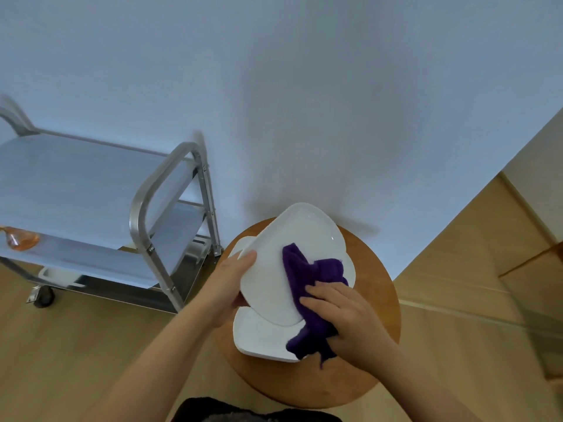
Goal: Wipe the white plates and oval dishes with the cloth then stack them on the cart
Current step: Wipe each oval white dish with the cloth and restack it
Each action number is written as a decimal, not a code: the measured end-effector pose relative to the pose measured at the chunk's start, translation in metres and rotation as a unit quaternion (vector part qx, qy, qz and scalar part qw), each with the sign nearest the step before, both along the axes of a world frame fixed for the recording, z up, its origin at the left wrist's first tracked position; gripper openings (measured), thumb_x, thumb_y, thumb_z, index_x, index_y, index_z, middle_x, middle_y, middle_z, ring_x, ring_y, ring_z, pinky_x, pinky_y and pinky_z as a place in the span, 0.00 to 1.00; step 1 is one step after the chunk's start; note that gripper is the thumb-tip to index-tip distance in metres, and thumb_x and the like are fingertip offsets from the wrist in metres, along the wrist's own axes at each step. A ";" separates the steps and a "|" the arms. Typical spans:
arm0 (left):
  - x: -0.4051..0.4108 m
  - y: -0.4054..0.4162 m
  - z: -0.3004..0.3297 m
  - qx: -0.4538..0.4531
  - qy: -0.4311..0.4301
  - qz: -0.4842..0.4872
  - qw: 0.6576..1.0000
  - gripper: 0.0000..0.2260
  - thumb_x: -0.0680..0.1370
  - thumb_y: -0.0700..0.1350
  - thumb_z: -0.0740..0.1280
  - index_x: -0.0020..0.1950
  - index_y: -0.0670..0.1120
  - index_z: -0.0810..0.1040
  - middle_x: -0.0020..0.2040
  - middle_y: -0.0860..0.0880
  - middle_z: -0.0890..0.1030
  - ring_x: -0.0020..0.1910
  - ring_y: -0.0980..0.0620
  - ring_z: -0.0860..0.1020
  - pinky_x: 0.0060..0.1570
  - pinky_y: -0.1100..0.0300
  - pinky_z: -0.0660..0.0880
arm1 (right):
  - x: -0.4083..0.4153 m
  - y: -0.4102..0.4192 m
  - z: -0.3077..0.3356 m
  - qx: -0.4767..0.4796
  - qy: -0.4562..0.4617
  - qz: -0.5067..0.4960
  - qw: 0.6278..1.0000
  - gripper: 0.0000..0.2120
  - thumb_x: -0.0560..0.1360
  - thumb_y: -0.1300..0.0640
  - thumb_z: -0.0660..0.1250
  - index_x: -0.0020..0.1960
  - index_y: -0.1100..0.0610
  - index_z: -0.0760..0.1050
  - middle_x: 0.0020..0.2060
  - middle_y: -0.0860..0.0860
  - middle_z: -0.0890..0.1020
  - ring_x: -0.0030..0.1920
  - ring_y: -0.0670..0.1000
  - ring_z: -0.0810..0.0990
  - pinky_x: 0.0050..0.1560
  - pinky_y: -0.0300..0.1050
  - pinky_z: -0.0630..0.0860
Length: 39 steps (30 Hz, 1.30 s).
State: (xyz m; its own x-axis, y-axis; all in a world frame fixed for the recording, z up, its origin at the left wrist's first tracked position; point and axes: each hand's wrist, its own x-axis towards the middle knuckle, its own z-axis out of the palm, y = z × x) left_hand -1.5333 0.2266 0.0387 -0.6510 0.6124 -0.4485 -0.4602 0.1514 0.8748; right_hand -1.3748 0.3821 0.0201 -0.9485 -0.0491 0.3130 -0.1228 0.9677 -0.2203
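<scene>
Against a pale blue-white wall (304, 86), a round wooden bench (377, 300) carries stacked white plates (259, 336). Left hand (228, 284) fingers grip the edge of a tilted white rounded-square plate (292, 248) above them. Right hand (350, 318) fingers press a bunched purple cloth (307, 287) onto it. Leftward stands a steel cart (91, 193).

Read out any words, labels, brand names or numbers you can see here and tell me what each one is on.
None can be read: the held plate, the purple cloth, the metal cart, the round wooden table and the wall show no text.
</scene>
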 end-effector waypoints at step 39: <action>-0.024 -0.004 -0.002 0.028 -0.065 0.021 0.997 0.38 0.64 0.71 0.62 0.64 0.47 0.74 0.59 0.43 0.81 0.57 0.41 0.80 0.55 0.43 0.76 | -0.049 -0.045 0.038 -0.476 0.015 -0.181 0.860 0.16 0.70 0.62 0.73 0.48 0.43 0.73 0.39 0.36 0.79 0.45 0.41 0.79 0.39 0.34 0.78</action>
State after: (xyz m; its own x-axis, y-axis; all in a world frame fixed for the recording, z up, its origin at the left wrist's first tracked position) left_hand -1.5577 0.2225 0.0362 -0.6150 0.6129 -0.4961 -0.5747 0.0824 0.8142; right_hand -1.4239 0.3366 0.0577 -0.8387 0.5398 0.0722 0.1291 0.3257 -0.9366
